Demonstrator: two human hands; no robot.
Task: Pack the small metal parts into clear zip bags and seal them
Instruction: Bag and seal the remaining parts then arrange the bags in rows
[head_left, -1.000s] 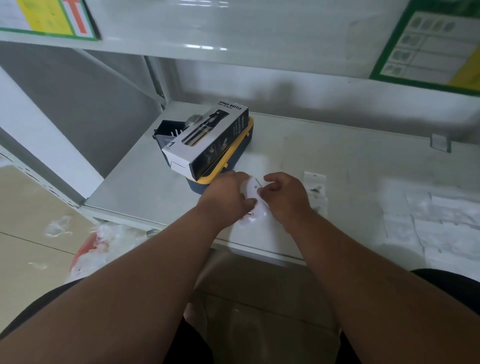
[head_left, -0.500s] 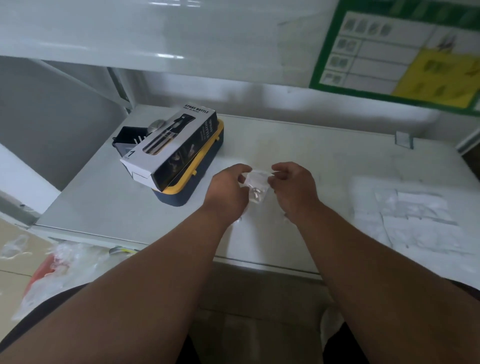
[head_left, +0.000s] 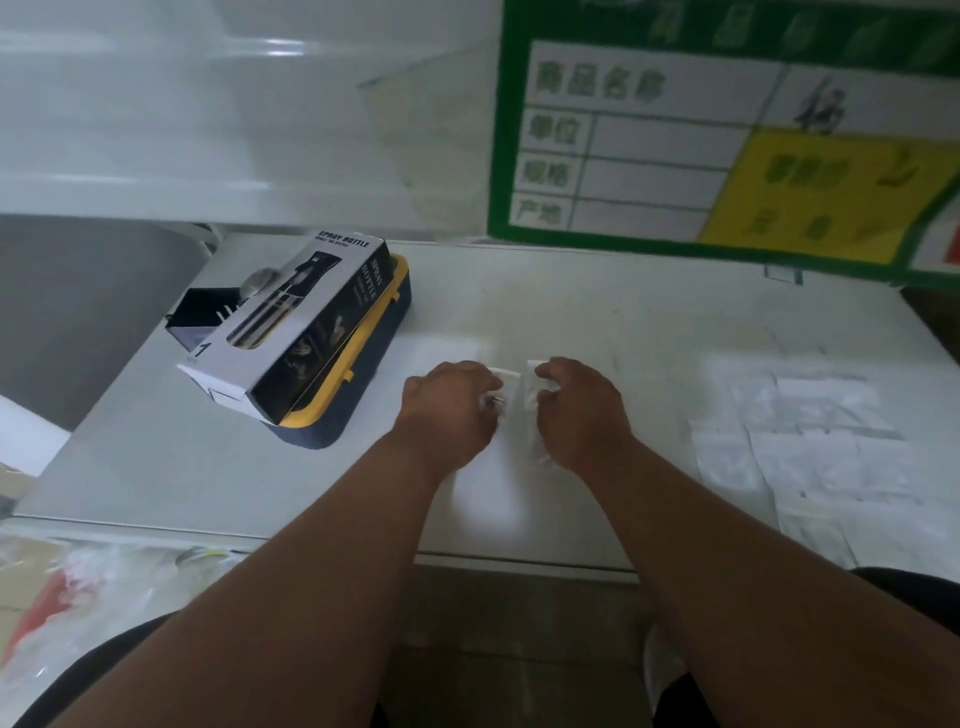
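Note:
Between my two hands, a little above the white shelf (head_left: 649, 332), I hold a small clear zip bag (head_left: 517, 395). My left hand (head_left: 449, 408) pinches its left edge, where small metal parts (head_left: 494, 400) glint by the fingertips. My right hand (head_left: 582, 410) pinches the bag's right edge, fingers curled. The lower part of the bag is hidden behind my hands. More clear zip bags (head_left: 800, 441) lie flat in rows on the shelf to the right.
A spray bottle box (head_left: 296, 322) lies on a blue and yellow case (head_left: 363, 395) at the left, with a black holder (head_left: 200, 312) behind it. A green and yellow sign (head_left: 727, 145) hangs above. Crumpled plastic (head_left: 93, 597) lies below the shelf's front edge.
The view has swung right and up. My hands have shifted from pinching the bag near its top to holding its left and right edges, slightly farther apart.

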